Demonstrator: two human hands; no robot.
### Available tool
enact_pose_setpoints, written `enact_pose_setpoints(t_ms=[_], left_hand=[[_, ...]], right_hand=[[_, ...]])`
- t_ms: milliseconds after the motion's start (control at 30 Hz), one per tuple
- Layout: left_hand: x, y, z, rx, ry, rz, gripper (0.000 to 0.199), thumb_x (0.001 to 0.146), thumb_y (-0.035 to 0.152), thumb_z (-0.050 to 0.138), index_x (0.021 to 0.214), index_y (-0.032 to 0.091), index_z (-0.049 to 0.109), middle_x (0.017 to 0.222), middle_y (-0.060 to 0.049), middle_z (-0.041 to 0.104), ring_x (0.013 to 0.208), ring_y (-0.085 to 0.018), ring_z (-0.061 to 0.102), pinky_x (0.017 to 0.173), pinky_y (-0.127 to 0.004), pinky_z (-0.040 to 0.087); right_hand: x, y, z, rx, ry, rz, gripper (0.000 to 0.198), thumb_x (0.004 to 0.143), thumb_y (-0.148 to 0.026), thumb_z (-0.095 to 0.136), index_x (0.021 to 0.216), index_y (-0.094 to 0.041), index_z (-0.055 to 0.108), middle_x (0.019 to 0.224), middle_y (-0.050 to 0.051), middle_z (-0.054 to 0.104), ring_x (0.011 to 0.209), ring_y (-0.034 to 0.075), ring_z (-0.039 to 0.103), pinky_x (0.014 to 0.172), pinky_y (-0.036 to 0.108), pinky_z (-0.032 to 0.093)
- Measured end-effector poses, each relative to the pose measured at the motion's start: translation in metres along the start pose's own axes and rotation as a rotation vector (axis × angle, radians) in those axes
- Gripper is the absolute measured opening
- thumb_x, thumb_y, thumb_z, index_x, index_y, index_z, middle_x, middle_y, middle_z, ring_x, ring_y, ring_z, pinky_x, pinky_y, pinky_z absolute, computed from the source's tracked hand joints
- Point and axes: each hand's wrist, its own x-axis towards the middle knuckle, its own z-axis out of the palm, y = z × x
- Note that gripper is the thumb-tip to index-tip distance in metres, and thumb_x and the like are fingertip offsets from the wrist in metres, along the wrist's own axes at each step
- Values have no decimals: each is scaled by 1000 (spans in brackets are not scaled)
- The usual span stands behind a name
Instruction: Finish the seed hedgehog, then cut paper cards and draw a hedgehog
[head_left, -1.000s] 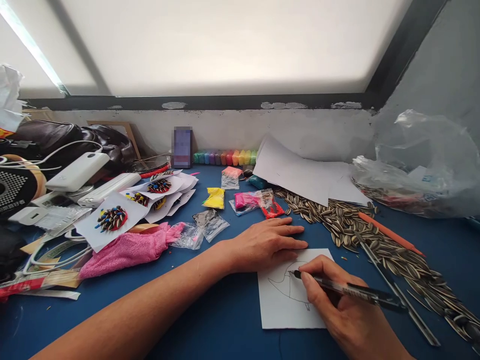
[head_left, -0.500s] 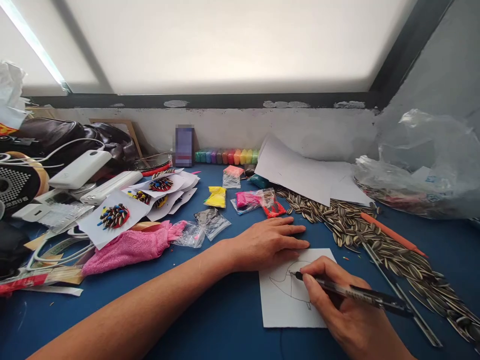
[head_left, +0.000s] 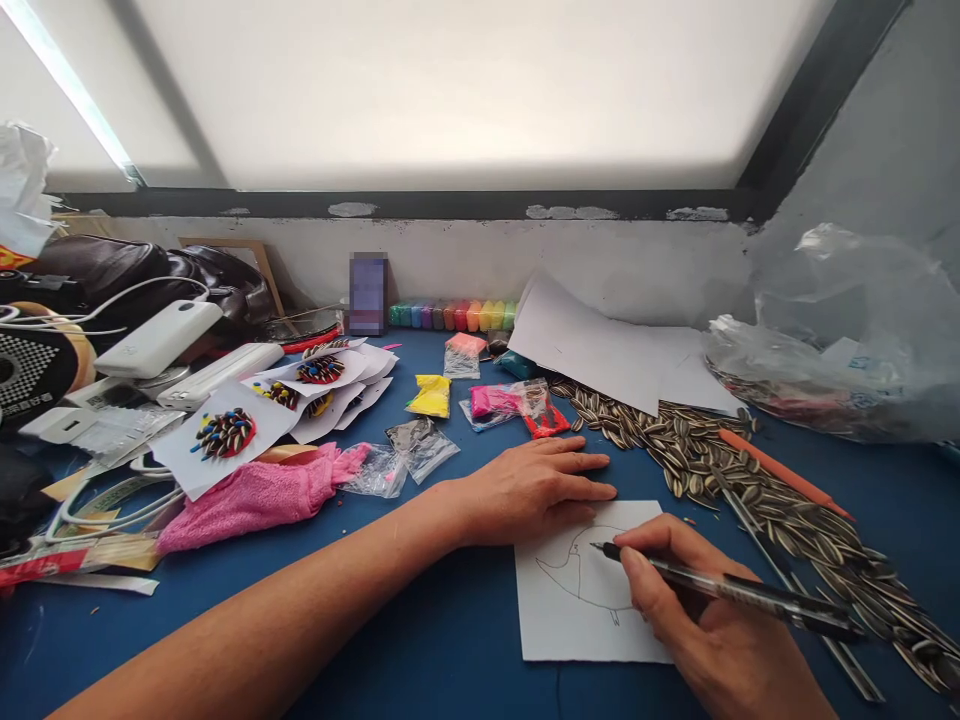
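Observation:
My left hand (head_left: 529, 488) lies flat with its fingers stretched out, resting on the upper left edge of a small white sheet of paper (head_left: 544, 625). A thin-lined drawing (head_left: 581, 575) on the sheet looks like a bird, with a rounded body and small legs. In my right hand (head_left: 697, 610) is a black pen (head_left: 750, 592), gripped between thumb and fingers. The pen's tip points left over the drawing's upper part; whether it touches the paper I cannot tell. My right hand covers the sheet's right side.
Sunflower seeds (head_left: 694, 455) spread along the right, with an orange stick (head_left: 780, 470) and a metal rod (head_left: 765, 540) on them. Clay packets (head_left: 430, 396), large paper sheets (head_left: 600, 345) and a plastic bag (head_left: 847, 350) lie behind. Seed-covered cards (head_left: 259, 400) and a pink cloth (head_left: 262, 495) sit left.
My right hand and the pen have shifted slightly right, and the tip has moved off the line near the bird's head. My left hand stays on the paper.

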Motion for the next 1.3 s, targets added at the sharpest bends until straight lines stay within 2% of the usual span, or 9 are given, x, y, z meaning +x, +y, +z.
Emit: enact_pose_setpoints(t_ms=[167,333,467,767,933,1300], left_hand=[[1,1,-1,21,-7,4,31,102,30,54,129,20,65,149,-10,51,144,-29,39,118,-46,36],[1,-1,2,20,15,7,35,102,29,55,134,17,61,151,-14,48,142,-27,43,118,-44,35],[0,-2,2,8,11,-6,34,101,30,56,133,20,61,152,-13,47,143,-26,42,118,-45,35],[1,-1,2,18,27,23,33,101,30,55,130,16,64,150,-15,48,142,-27,44,119,-43,34],[1,1,-1,35,-3,-6,32,101,31,55,130,19,64,151,-13,48,143,-27,42,119,-43,35],[1,1,-1,44,-11,-4,32,102,31,54,130,19,63,152,-12,47,143,-26,42,119,-43,35]], right_hand=[[2,2,1,28,-40,-15,17,92,-36,53,82,-26,64,55,-7,59,45,12,54,41,21,42],[5,0,2,57,-55,-26,16,91,-34,55,83,-26,66,59,-5,64,46,11,58,40,20,43],[6,-2,1,48,-66,-35,15,91,-33,55,83,-26,66,55,-6,61,43,11,54,37,20,40],[5,0,3,67,-101,-41,16,93,-33,54,83,-26,64,57,-6,61,47,11,55,42,20,43],[1,5,5,61,-76,0,17,94,-36,53,86,-26,63,60,-6,60,49,12,56,46,22,44],[0,0,4,79,-60,52,18,92,-38,55,83,-26,64,60,-6,58,51,13,53,46,23,42]])
